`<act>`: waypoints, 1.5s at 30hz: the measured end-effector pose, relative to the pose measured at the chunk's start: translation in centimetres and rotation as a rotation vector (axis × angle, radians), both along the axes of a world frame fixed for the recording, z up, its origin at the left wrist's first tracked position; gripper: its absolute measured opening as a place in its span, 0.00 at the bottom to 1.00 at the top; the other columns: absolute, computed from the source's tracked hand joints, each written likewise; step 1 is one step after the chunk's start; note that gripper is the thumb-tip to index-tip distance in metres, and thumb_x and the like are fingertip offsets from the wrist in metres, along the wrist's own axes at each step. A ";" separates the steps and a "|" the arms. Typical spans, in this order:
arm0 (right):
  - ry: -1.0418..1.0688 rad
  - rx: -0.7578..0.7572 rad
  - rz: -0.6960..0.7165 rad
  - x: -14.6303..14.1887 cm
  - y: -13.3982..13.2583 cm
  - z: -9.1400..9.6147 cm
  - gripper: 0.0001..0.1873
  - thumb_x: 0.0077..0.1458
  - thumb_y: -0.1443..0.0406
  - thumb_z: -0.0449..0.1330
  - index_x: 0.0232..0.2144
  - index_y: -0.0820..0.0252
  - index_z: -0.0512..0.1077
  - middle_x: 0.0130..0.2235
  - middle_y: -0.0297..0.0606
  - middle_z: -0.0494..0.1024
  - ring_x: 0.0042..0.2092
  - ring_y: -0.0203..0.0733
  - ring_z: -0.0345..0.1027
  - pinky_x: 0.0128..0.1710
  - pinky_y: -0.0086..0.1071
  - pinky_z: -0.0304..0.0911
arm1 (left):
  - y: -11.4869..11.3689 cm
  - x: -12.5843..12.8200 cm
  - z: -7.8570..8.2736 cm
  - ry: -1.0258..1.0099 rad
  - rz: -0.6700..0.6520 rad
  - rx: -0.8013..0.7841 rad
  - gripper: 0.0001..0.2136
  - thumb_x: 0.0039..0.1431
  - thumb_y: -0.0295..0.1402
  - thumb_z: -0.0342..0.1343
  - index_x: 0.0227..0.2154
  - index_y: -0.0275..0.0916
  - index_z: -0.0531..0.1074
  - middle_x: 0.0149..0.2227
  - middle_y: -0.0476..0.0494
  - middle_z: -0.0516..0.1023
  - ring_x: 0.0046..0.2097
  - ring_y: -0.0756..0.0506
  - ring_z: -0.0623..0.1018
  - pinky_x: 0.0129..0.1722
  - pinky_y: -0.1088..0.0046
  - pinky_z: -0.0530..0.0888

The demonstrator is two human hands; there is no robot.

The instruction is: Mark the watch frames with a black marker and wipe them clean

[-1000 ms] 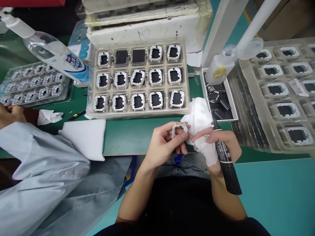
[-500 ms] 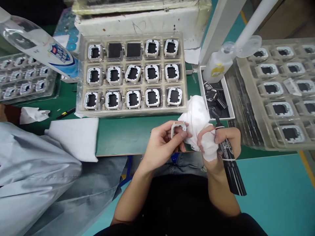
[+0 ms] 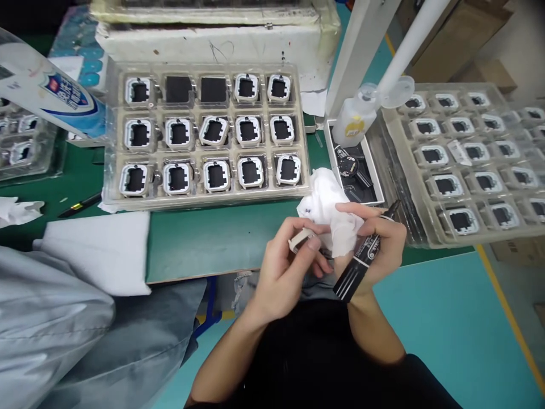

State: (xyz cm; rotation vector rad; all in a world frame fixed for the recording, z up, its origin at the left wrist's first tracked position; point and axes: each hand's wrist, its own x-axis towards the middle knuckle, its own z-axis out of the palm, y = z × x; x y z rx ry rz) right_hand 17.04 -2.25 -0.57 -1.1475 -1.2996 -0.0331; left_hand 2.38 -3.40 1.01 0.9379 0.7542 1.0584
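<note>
My left hand (image 3: 279,270) pinches a small pale watch case frame (image 3: 300,240) between thumb and fingers, tilted so one side wall shows. Close beside it, my right hand (image 3: 385,253) grips a black marker pen (image 3: 360,264), which slants with its narrow dark tip to the upper right. A white tissue (image 3: 347,227) is also caught in the right fingers. Behind it, a crumpled white cloth (image 3: 322,196) bunches up on the table. Beyond the hands lies a plastic tray (image 3: 204,200) of similar frames, two pockets showing only black squares.
A white box (image 3: 377,170) with black parts and a squeeze bottle (image 3: 353,119) stands right of the tray. Another tray stack (image 3: 434,236) is farther right. At left are a large bottle (image 3: 63,96), a folded white cloth (image 3: 97,250) and a co-worker's grey sleeve (image 3: 46,318).
The marker has swung round in my right hand, its tip from upper left to upper right. My left hand has tilted the watch case frame. The camera view has shifted right.
</note>
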 end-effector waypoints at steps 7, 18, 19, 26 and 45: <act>0.245 -0.128 0.088 1.2 -2.4 1.2 0.19 0.60 0.68 0.73 0.42 0.47 0.66 0.43 0.34 0.87 0.33 0.48 0.82 0.31 0.43 0.78 | -2.1 2.0 -0.5 0.133 -0.005 0.145 0.07 0.81 0.38 0.57 0.54 0.44 0.73 0.49 0.43 0.84 0.45 0.45 0.84 0.50 0.67 0.80; -0.096 0.044 -0.097 5.6 -6.6 -0.2 0.18 0.57 0.68 0.71 0.30 0.51 0.63 0.31 0.29 0.74 0.30 0.41 0.73 0.30 0.38 0.72 | -4.0 2.8 -1.9 0.128 -0.055 0.338 0.10 0.80 0.29 0.55 0.59 0.45 0.70 0.65 0.35 0.82 0.53 0.44 0.86 0.54 0.64 0.82; -0.108 0.044 -0.096 5.7 -6.8 -0.6 0.17 0.58 0.67 0.70 0.30 0.52 0.63 0.31 0.30 0.74 0.31 0.41 0.73 0.31 0.38 0.73 | -4.4 3.0 -2.3 0.122 -0.052 0.374 0.11 0.80 0.27 0.55 0.59 0.45 0.69 0.66 0.34 0.81 0.52 0.44 0.87 0.53 0.64 0.83; -0.242 0.004 -0.053 6.5 -7.9 -2.0 0.11 0.59 0.67 0.69 0.37 0.51 0.69 0.33 0.32 0.77 0.33 0.44 0.77 0.31 0.40 0.76 | -5.8 4.2 -4.4 0.117 0.225 0.654 0.14 0.76 0.24 0.56 0.59 0.44 0.68 0.63 0.30 0.84 0.64 0.36 0.85 0.59 0.52 0.85; -0.353 0.002 -0.271 6.9 -7.6 -4.1 0.15 0.68 0.60 0.60 0.56 0.50 0.75 0.46 0.44 0.86 0.45 0.55 0.80 0.44 0.54 0.77 | -8.1 1.6 -3.5 0.088 0.122 0.657 0.16 0.74 0.23 0.56 0.59 0.44 0.68 0.57 0.34 0.88 0.55 0.38 0.90 0.51 0.57 0.90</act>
